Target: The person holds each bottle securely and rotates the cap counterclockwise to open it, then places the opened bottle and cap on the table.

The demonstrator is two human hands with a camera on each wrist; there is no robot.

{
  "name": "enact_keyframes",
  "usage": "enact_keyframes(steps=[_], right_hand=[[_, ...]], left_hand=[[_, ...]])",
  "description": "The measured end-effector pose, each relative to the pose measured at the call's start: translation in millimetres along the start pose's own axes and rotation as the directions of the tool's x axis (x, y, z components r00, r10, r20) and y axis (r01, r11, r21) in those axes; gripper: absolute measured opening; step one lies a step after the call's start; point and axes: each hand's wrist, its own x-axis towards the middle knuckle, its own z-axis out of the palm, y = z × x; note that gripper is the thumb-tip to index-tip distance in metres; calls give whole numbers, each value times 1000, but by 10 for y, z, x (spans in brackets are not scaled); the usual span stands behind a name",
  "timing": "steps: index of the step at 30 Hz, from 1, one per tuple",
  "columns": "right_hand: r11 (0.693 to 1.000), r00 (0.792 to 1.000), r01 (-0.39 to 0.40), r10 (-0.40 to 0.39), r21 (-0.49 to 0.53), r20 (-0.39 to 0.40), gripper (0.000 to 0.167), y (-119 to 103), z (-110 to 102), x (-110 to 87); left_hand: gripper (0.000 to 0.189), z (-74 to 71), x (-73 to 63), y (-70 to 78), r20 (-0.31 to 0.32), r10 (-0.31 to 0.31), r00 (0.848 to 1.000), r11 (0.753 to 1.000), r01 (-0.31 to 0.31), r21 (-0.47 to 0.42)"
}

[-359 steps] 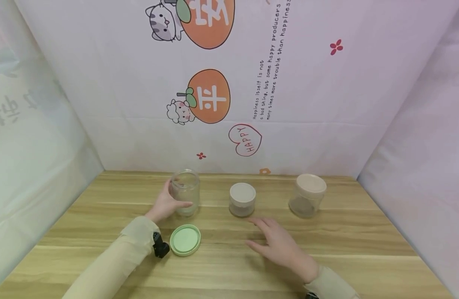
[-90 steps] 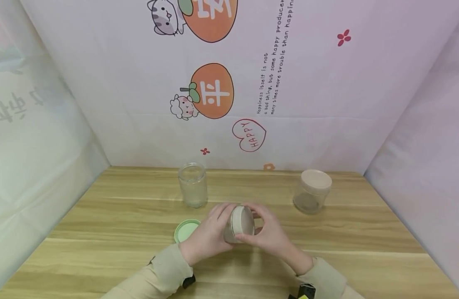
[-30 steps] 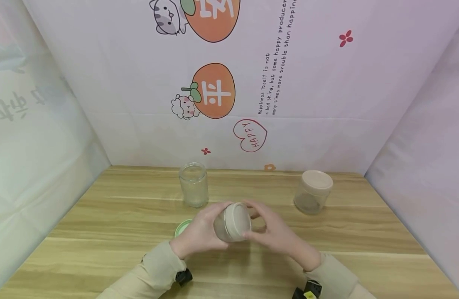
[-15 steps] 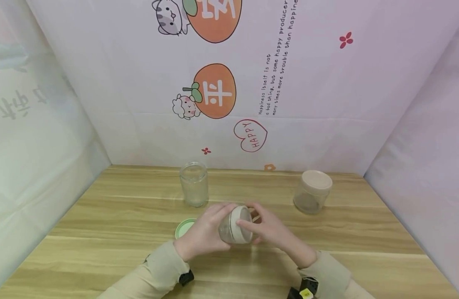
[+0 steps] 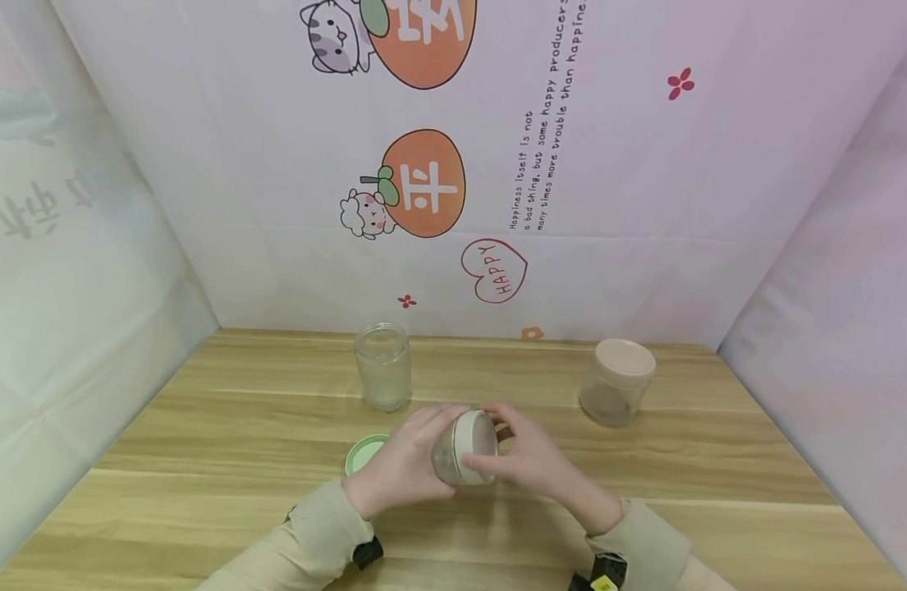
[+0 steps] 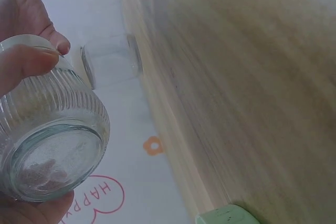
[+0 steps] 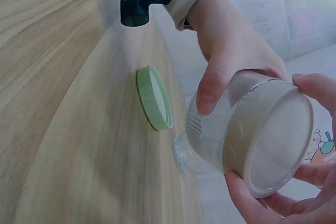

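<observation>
A small ribbed glass jar (image 5: 443,461) with an off-white lid (image 5: 484,433) is held tilted above the table, its lid facing right. My left hand (image 5: 400,469) grips the glass body from the left; in the right wrist view its thumb lies along the glass. The right hand (image 5: 536,461) has thumb and fingers around the lid's rim (image 7: 247,121), which sits on the jar. In the left wrist view the clear base of the jar (image 6: 58,156) faces the camera. A green lid (image 5: 363,453) lies on the table, inner side up, partly hidden behind my left hand.
A tall glass jar without a lid (image 5: 384,373) stands toward the back, left of centre. At the back right is a wider jar with a pale pinkish lid (image 5: 625,359). The wooden table (image 5: 719,476) ends at a printed white cloth (image 5: 608,205) behind, with cloth sides.
Since the oldest frame, my left hand has left the tall jar, and both hands have lifted the small lidded jar. Over the last second my right fingers have shifted around its lid.
</observation>
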Motion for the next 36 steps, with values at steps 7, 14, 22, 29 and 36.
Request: enact_keyframes(steps=[7, 14, 22, 29, 36], right_hand=[[995, 998, 63, -63, 77, -1, 70, 34, 32, -23], [979, 988, 155, -155, 131, -8, 75, 92, 38, -36], [958, 964, 267, -265, 107, -30, 76, 144, 25, -56], [932, 939, 344, -344, 113, -19, 77, 181, 20, -58], [905, 906, 423, -424, 48, 11, 80, 193, 5, -43]], left_hand=[[93, -16, -4, -6, -2, 11, 1000, 1000, -11, -13], [92, -19, -9, -6, -3, 20, 1000, 999, -20, -26], [91, -10, -17, -20, -12, 25, 1000, 1000, -25, -16], [93, -19, -17, -30, -20, 23, 1000, 998, -24, -55], [94, -32, -27, -28, -23, 2, 1000, 998, -3, -61]])
